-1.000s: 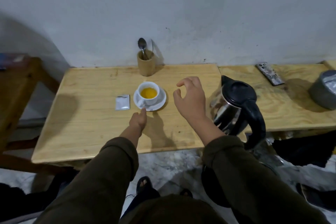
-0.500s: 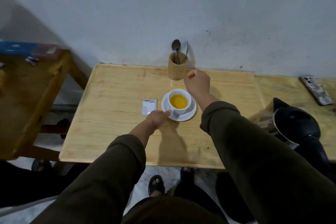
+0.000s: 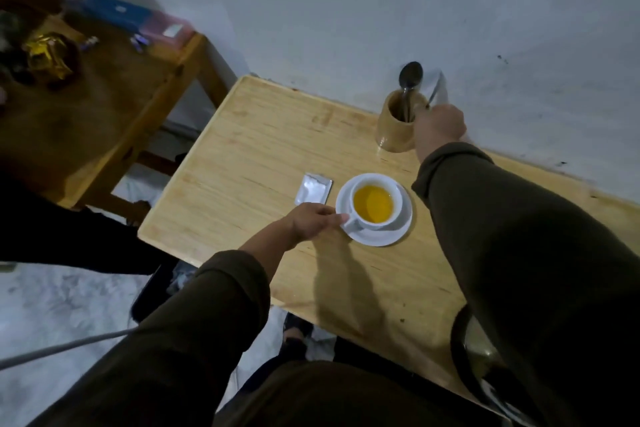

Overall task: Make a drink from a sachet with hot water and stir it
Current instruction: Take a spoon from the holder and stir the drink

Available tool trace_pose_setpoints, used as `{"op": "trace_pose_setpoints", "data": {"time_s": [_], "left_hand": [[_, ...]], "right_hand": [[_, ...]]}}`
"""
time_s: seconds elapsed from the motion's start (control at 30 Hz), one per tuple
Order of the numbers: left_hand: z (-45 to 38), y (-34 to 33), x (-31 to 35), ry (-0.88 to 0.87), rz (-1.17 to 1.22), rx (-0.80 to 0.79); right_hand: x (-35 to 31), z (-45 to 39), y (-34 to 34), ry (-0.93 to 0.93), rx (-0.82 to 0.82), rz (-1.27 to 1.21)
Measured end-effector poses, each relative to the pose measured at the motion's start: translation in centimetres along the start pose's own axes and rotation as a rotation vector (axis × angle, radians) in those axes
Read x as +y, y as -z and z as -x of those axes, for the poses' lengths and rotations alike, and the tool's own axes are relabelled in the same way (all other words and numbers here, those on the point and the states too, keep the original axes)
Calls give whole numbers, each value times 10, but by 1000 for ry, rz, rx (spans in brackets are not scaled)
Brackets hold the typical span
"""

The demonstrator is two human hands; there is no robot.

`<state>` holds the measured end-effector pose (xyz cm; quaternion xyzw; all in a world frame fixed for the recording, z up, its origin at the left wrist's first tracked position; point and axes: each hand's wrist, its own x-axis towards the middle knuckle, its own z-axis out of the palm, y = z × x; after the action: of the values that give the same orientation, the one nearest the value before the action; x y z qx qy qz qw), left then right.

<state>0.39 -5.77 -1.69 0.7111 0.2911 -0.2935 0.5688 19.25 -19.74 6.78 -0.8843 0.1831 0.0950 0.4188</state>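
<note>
A white cup (image 3: 375, 205) of yellow-orange liquid stands on a white saucer (image 3: 398, 234) on the light wooden table (image 3: 242, 166). My left hand (image 3: 311, 222) touches the cup's handle with its fingertips. An opened silver sachet (image 3: 313, 189) lies flat just left of the saucer. At the wall stands a wooden holder (image 3: 394, 128) with a spoon (image 3: 410, 74) upright in it. My right hand (image 3: 440, 125) is at the holder's right rim, fingers closed around a second utensil handle (image 3: 437, 94) that is blurred.
A darker wooden side table (image 3: 104, 97) stands to the left with a gold wrapper (image 3: 48, 54) and a blue box (image 3: 117, 12) on it. The black kettle handle (image 3: 464, 350) shows at the lower right behind my sleeve. Grey wall runs along the table's far edge.
My right hand has moved from beside the kettle past the cup to the holder at the wall. My left hand moved up to the cup handle. The view has swung left and tilted.
</note>
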Motion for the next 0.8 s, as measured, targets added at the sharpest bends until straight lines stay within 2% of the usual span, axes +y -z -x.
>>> {"op": "trace_pose_setpoints", "data": {"time_s": [0.17, 0.43, 0.73, 0.8], "left_hand": [[3, -1, 3, 58, 76, 3], [8, -5, 7, 84, 131, 25], [15, -10, 14, 56, 96, 41], [15, -11, 14, 45, 73, 45]], "right_hand": [[-4, -13, -5, -26, 54, -75], [-9, -12, 0, -47, 43, -226], [-43, 17, 37, 271, 172, -301], [-44, 32, 47, 300, 148, -333]]}}
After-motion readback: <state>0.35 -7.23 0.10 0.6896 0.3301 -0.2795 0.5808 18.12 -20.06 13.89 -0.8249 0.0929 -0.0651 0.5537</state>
